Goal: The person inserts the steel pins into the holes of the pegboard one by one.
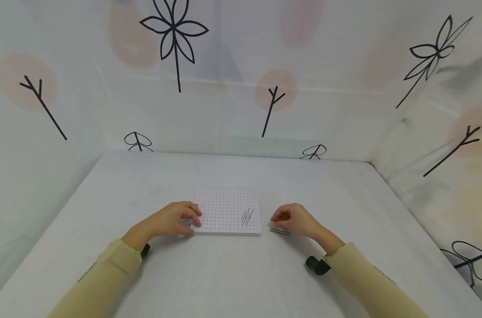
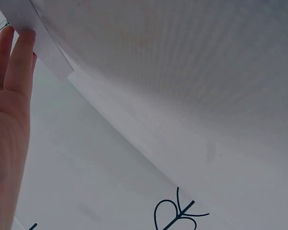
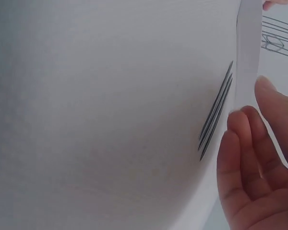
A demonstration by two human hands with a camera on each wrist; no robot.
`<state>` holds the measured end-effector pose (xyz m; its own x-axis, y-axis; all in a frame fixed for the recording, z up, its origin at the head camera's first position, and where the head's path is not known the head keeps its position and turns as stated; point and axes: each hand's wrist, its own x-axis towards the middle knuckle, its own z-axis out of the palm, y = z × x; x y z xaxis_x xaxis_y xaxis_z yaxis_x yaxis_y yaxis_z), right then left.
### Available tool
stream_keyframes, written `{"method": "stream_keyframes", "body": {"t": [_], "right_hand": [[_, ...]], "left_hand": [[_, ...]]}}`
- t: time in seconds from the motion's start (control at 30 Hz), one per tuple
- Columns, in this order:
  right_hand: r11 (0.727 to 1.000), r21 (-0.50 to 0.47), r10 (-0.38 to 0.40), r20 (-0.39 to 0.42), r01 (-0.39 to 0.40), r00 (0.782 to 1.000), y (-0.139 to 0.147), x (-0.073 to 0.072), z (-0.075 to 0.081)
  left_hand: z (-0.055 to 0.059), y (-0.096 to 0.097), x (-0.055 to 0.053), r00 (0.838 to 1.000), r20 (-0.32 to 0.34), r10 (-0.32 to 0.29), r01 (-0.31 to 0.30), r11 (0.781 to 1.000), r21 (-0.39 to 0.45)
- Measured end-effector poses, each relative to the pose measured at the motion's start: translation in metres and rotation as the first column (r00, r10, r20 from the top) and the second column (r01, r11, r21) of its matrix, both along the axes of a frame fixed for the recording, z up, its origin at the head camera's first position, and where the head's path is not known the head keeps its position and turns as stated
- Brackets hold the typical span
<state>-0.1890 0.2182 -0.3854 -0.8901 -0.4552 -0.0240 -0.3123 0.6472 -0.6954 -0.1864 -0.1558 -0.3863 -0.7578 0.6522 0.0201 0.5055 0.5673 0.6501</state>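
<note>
A white board [image 1: 221, 212] with rows of small holes lies flat on the table. Several thin dark needles [image 1: 247, 217] stand slanted at its right side, also visible as needles [image 3: 281, 29] in the right wrist view. My left hand [image 1: 177, 217] rests at the board's left edge, fingers on the top and side. Right of the board, more pointed needles [image 3: 216, 112] lie side by side on the table. Just beside them hovers my right hand [image 1: 298, 219], its fingers bent and the thumb apart from them; no needle shows between them.
A white cloth covers the table [image 1: 225, 278]. Behind and at the sides hang pale cloth walls [image 1: 225, 106] with plant drawings. Dark wrist devices [image 1: 317, 266] sit by the sleeves.
</note>
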Motion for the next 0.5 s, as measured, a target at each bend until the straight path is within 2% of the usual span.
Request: {"method": "stream_keyframes", "body": {"t": [0.33, 0.5], "right_hand": [[0.997, 0.046, 0.061, 0.019, -0.062, 0.998, 0.0069, -0.0055, -0.0047], [0.995, 0.061, 0.070, 0.068, -0.074, 0.995, 0.0044, -0.0071, -0.0036]], "left_hand": [[0.0004, -0.0002, 0.0002, 1.000, -0.008, -0.006, 0.006, 1.000, 0.002], [-0.0011, -0.0007, -0.0008, 1.000, -0.011, -0.009, 0.009, 1.000, 0.004]]}}
